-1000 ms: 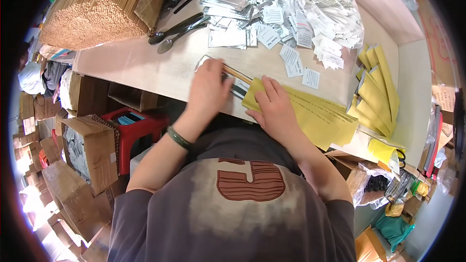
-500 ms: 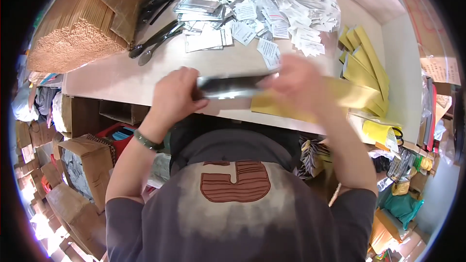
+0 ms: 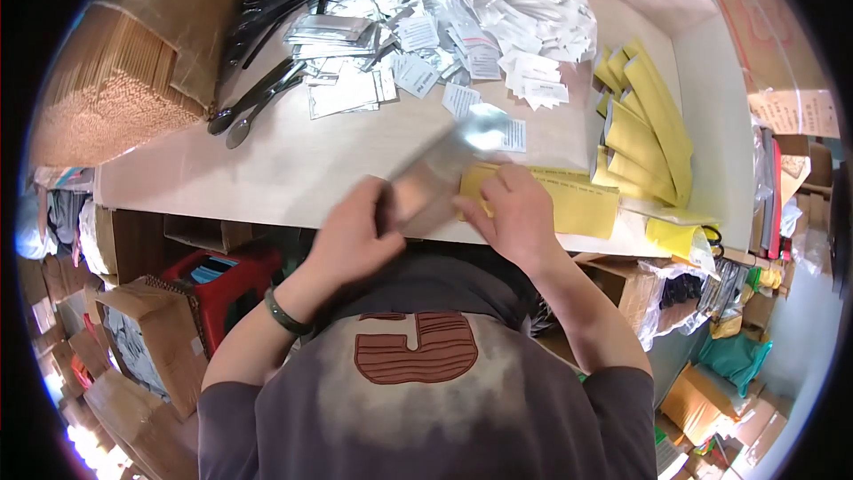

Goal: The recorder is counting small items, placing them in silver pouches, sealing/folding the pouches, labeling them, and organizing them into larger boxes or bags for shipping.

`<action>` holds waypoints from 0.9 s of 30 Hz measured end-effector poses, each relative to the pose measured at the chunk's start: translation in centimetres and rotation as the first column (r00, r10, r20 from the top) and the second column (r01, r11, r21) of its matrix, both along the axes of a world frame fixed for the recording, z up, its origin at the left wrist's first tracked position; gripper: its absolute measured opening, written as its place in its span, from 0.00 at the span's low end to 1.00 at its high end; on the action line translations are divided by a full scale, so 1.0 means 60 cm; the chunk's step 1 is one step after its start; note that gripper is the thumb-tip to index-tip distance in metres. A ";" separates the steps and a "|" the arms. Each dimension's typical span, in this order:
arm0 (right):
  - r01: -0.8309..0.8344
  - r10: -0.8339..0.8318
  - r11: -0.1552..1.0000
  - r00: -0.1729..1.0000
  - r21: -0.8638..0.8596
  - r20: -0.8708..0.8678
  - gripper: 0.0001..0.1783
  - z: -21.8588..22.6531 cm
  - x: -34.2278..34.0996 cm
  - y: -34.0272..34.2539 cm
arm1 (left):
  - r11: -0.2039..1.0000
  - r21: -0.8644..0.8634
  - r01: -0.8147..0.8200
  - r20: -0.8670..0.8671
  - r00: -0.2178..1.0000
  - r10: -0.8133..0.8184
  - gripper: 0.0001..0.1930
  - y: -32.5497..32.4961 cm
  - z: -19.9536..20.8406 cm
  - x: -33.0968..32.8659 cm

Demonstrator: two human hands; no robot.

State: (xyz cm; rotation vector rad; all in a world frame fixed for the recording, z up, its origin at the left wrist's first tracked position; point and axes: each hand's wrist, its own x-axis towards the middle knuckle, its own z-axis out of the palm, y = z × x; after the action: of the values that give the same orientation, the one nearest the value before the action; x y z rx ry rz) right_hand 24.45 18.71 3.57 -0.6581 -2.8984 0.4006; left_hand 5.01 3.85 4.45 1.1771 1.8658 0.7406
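My left hand is closed on the lower end of a long, flat, shiny packet. It tilts up and away to the right, blurred by motion, and its contents cannot be made out. Beside its lower right edge is my right hand, thumb and fingers apart with nothing visible between them. A flat yellow packet lies under and beside that hand at the table's near edge. Just beyond the shiny packet lie small white printed slips.
Black spoons and a carton of thin wooden sticks are at the left. A clear bag of white slips stands at the back. Folded yellow packets lean by the right wall, with black-handled scissors nearby.
The shiny packet has swung from level to a slant, its far end raised. My right hand has let go of it and come lower, nearer the yellow packet. The view has shifted slightly.
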 end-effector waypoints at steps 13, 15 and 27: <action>0.211 -0.209 0.876 0.977 -0.433 0.052 0.09 -0.023 -0.082 -0.043 | 0.931 -0.054 0.360 -0.449 0.825 -0.345 0.40 -0.022 0.026 -0.076; 0.158 -0.159 0.915 0.987 -0.371 0.026 0.09 -0.001 -0.092 -0.012 | 0.914 -0.087 0.397 -0.418 0.818 -0.395 0.39 0.005 0.037 -0.082; 0.314 -0.187 0.904 0.901 0.291 -0.391 0.09 -0.030 -0.007 0.200 | 0.959 0.274 0.075 -0.583 0.806 0.103 0.24 -0.070 0.017 -0.147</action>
State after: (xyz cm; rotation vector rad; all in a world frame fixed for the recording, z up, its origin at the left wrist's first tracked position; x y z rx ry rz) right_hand 24.06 30.68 1.79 -0.7958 -2.4092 -0.0322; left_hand -3.83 -0.35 5.47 1.7366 2.3303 0.7158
